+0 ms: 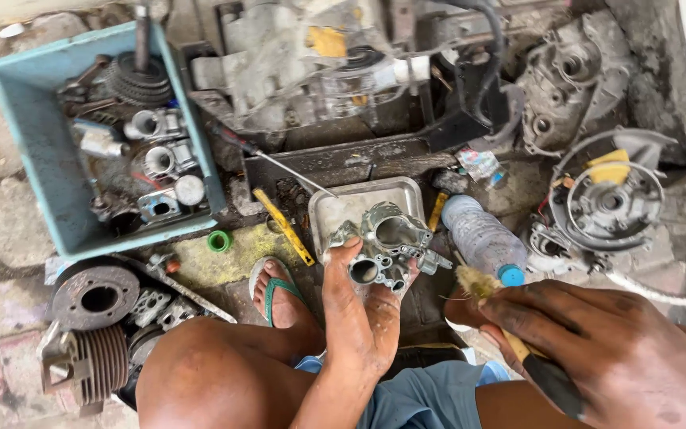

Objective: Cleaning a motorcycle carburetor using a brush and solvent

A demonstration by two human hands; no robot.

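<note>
Hands: two, left hand (pixel 363 318) and right hand (pixel 589 349)
Carburetor (pixel 387 242): one
Brush (pixel 518 342): one
Plastic bottle (pixel 482 238): one
Metal tray (pixel 359 202): one
Blue bin (pixel 33 135): one
Finned cylinders (pixel 93 361): seemingly one

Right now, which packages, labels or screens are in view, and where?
Plastic bottle: lying right of the metal tray, clear, blue cap, no label visible.
Small wrapper: above the bottle, crumpled, clear with blue and red.
Yellow tags: on the engine block, top centre.
No screens or signs.
</note>
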